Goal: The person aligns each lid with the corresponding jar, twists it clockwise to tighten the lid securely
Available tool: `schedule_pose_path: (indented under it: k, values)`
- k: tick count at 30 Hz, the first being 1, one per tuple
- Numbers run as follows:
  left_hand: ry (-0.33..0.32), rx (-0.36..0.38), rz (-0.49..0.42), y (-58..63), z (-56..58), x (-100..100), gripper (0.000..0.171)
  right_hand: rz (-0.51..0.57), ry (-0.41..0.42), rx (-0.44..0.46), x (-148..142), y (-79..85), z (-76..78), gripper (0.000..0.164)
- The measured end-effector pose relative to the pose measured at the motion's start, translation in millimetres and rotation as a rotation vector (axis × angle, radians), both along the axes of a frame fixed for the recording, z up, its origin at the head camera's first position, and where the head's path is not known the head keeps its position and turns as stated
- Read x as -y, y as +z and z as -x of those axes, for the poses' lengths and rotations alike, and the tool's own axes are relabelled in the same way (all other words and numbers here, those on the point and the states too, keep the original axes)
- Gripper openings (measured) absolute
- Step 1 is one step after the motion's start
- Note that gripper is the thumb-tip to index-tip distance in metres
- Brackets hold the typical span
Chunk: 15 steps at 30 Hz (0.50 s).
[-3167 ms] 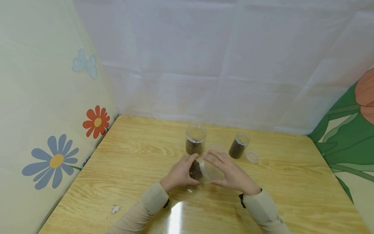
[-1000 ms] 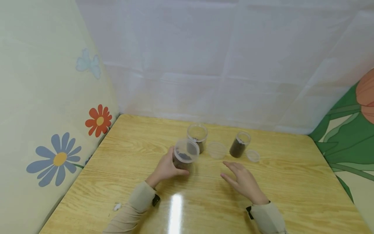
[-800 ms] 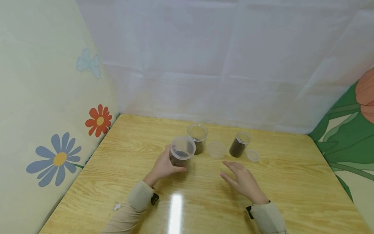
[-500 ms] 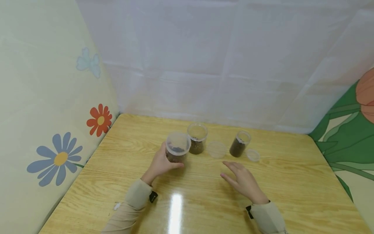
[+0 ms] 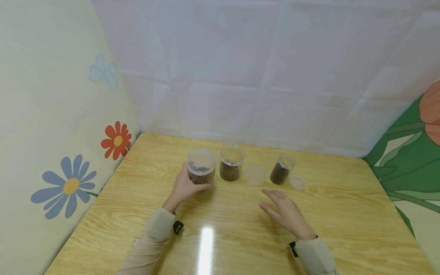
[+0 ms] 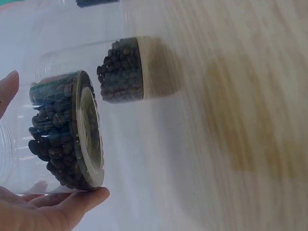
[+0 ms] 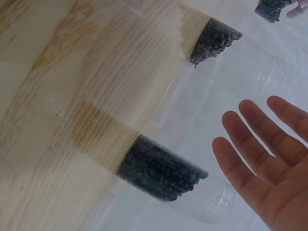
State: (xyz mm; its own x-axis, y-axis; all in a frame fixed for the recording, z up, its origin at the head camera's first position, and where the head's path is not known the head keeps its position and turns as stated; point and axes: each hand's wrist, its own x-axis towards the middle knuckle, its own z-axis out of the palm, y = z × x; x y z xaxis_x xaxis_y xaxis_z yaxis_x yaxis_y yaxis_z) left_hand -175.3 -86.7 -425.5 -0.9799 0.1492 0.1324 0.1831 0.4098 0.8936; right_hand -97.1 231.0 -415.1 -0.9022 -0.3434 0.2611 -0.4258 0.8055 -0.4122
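My left hand (image 5: 183, 188) grips a wide clear jar (image 5: 201, 176) from its left side, thumb across the front. A translucent lid (image 5: 201, 160) covers its top, and dark beans (image 6: 57, 137) fill the lower part. The left wrist view shows its base tilted and raised off the table. My right hand (image 5: 287, 214) holds nothing; its fingers stretch out, apart from everything, in front of the other jars. Just right of the gripped jar stands a lidless wide jar (image 5: 231, 168) of beans. A slimmer open jar (image 5: 280, 172) of dark beans stands farther right.
A large clear lid (image 5: 255, 176) lies flat between the two standing jars, and a small lid (image 5: 297, 182) lies right of the slim jar. The wooden table (image 5: 343, 214) ends at a white cloth backdrop (image 5: 213, 76). A flowered cloth (image 5: 68, 114) hangs at the left.
Earlier both hands were at the tilted jar; the right hand has since let go and drawn back right. The left hand has carried the jar left and back, more upright.
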Motion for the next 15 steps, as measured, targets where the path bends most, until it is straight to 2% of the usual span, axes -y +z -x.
schedule_pose_path:
  k: [15]
  values:
    - [0.063,0.038,-0.032,1.0,19.4,10,0.105,-0.005,0.001,0.0,-1,-4.7,3.2,0.045]
